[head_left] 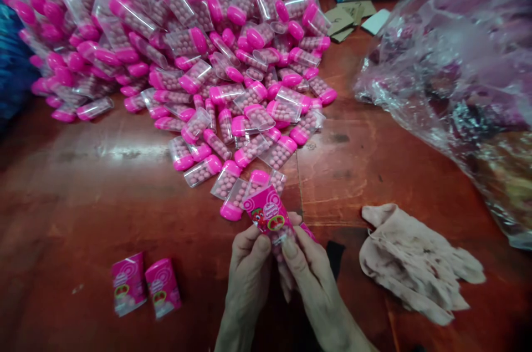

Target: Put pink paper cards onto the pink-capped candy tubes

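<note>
Between my two hands is a small candy dispenser (271, 213) with a printed pink sleeve showing a strawberry and pale pink balls visible below. My left hand (249, 266) pinches its left edge, thumb on the front. The thumb of my right hand (310, 263) presses the lower right of it. Another pink printed piece (308, 231) shows behind my right fingers, mostly hidden; I cannot tell whether they grip it. Just beyond my hands lies a large pile of clear, pink-capped candy dispensers (249, 147) without printed sleeves.
To the left lie two sleeved dispensers (128, 284) on the reddish wooden table (199, 291). A crumpled beige cloth (415, 263) is at the right, near a small black piece (334, 256). Clear plastic bagging (449, 80) covers the far right; cardboard pieces (347, 18) lie at the back. Blue plastic (14, 52) borders the left.
</note>
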A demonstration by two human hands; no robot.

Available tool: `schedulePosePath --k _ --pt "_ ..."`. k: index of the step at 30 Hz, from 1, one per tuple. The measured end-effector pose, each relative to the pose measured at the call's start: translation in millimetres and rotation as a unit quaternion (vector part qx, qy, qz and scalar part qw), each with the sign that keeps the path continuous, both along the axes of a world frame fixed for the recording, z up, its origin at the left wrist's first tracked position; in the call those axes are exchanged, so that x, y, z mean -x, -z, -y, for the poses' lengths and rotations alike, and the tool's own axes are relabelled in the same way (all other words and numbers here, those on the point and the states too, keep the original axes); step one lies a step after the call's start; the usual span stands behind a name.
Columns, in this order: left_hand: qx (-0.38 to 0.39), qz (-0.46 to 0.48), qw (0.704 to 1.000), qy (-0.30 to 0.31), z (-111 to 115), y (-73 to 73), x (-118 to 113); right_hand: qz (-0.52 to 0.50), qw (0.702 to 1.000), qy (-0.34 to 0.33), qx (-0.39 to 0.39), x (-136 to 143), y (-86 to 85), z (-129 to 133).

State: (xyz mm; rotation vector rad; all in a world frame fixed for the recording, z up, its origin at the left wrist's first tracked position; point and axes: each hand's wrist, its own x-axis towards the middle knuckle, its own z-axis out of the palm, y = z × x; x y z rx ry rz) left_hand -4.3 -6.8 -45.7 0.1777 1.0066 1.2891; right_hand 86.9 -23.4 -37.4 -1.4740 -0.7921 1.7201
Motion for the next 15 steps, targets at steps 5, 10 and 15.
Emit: schedulePosePath --k 5,10,15 --pt "-0.018 0.02 0.999 0.031 -1 -0.3 4 -0.08 0.995 -0.041 -0.037 1 5.1 -10" --pt "0.001 0.024 0.997 0.068 -1 -4.0 6 -0.062 0.988 -0.113 -0.083 -9 4.0 -17" --pt "0.024 0.028 0.997 0.07 -4 -6.5 4 -0.056 0.986 -0.131 -0.088 -11 0.2 -19"
